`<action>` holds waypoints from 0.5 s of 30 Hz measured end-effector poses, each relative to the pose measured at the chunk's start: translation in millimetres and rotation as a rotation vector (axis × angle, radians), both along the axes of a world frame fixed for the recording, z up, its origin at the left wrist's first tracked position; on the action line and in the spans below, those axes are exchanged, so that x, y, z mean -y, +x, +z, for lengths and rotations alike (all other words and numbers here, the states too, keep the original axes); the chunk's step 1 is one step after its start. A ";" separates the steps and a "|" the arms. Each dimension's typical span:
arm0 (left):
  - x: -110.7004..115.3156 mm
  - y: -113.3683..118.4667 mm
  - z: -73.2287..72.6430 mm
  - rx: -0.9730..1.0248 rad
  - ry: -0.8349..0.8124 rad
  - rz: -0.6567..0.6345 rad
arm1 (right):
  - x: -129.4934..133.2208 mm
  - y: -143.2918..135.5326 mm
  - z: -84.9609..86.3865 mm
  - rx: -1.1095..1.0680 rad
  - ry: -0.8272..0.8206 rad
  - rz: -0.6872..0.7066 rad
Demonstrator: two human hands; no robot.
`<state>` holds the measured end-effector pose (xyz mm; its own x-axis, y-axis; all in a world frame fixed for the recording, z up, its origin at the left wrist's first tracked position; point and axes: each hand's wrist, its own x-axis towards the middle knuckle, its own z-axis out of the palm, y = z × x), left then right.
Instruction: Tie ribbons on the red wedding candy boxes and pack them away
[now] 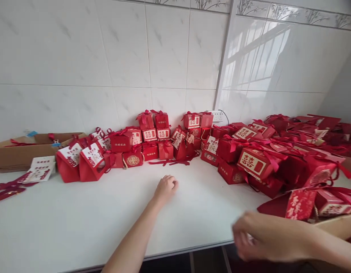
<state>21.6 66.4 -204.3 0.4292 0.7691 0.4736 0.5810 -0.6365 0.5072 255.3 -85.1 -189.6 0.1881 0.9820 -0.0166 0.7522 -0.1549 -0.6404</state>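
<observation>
My left hand (166, 187) rests on the white table (93, 220), its fingers curled in and nothing visible in them. A little beyond it stands a row of small red gift boxes (149, 151) with ribbon bows. My right hand (256, 237), blurred by motion, hovers at the table's front edge. Its fingers are curled, and a small pale spot shows between them that I cannot make out. Close to that hand is a heap of red gift boxes (256, 163) with a red tag (301, 204).
Two red pouch-shaped boxes (91, 161) stand at the left beside white cards (39, 169) and dark red ribbons (10, 189). A cardboard box (24, 153) is behind them. A power strip (217, 115) sits against the tiled wall (164, 53).
</observation>
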 end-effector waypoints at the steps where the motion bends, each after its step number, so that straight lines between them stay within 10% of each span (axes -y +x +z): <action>1: -1.4 -1.7 -0.7 0.034 0.003 0.038 | -7.3 -14.5 6.9 -0.016 -0.006 0.132; 4: -10.9 -10.5 -4.0 0.150 0.022 0.188 | -45.7 -63.3 19.8 -0.104 0.033 0.494; 9: -44.0 -39.9 -10.4 0.347 0.061 0.524 | -117.9 -126.7 7.5 -0.341 0.046 0.351; 15: -85.5 -76.7 -7.7 0.470 0.065 0.902 | -141.5 -134.6 -8.9 -0.447 0.004 0.327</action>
<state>-55.1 151.9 -212.0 -0.5380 0.6809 0.4969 0.6082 -0.0945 0.7881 120.7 56.4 -198.4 -0.1514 0.9883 -0.0206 0.4154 0.0447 -0.9085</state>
